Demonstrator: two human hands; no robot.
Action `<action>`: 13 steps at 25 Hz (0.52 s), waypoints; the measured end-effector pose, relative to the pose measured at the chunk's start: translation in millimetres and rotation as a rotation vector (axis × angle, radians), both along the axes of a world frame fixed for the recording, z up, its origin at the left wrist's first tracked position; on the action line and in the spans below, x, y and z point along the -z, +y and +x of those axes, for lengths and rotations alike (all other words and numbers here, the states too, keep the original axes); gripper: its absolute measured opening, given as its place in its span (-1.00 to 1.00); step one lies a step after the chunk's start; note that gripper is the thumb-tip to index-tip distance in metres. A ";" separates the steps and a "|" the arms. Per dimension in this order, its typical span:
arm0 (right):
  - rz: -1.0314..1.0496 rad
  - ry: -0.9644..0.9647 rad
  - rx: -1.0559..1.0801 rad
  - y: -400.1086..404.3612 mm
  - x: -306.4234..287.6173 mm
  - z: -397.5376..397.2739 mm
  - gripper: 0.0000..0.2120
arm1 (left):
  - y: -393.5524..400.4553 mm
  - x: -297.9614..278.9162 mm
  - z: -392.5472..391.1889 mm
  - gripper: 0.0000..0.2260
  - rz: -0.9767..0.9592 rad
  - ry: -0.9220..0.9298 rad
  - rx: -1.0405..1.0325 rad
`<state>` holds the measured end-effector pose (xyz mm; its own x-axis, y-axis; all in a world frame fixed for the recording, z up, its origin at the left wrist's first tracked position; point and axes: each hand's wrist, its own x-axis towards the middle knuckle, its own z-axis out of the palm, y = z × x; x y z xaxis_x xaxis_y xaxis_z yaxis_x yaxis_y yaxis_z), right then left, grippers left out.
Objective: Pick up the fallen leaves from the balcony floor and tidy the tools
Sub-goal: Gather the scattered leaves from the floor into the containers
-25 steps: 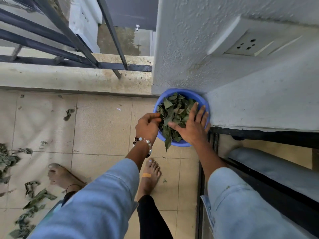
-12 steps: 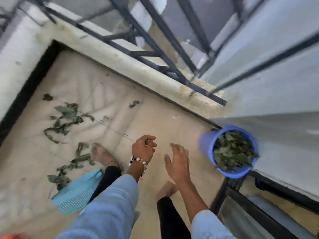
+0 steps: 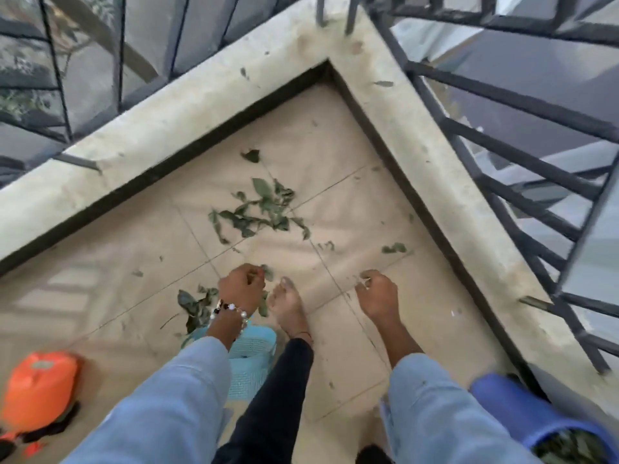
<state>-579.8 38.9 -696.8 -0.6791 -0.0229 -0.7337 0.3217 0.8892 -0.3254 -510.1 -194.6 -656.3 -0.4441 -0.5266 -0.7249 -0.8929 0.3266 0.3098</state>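
Fallen green leaves (image 3: 258, 212) lie scattered on the beige tiled balcony floor (image 3: 335, 155) toward the corner. A smaller clump of leaves (image 3: 196, 304) lies just left of my left hand (image 3: 241, 289). That hand, with a bead bracelet at the wrist, hangs over the floor with fingers loosely curled; a leaf shows beside its fingertips. My right hand (image 3: 378, 293) also hangs loosely curled and holds nothing I can make out. The blue bucket (image 3: 516, 406), with leaves inside, stands at the bottom right behind my right arm.
A light blue perforated plastic tool (image 3: 254, 356) lies on the floor under my left forearm. An orange object (image 3: 40, 390) sits at the bottom left. My bare foot (image 3: 288, 306) stands between my hands. A concrete kerb (image 3: 187, 108) and dark metal railing (image 3: 502, 98) enclose the corner.
My hands have left the blue bucket and swung left with my view to the leaf-strewn corner. The bucket now sits at the bottom right.
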 end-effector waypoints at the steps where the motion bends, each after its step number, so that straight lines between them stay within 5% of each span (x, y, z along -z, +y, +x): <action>1: 0.020 0.002 -0.014 -3.7 10.4 -9.7 -0.73 | -9.6 6.5 -7.3 -0.85 0.008 0.000 -0.001; 7: 0.189 -0.033 0.085 18.5 98.0 -42.9 -0.65 | -16.2 97.8 -32.1 -0.89 0.130 0.034 -0.049; 13: 0.282 -0.031 0.207 51.3 227.4 -74.5 -0.25 | -7.3 209.2 -55.4 -0.90 0.102 0.014 0.038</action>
<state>-654.3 90.1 -924.1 -0.6255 0.3197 -0.7118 0.5104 0.8576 -0.0633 -565.5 -201.8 -865.5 -0.4729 -0.4327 -0.7675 -0.8758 0.3264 0.3556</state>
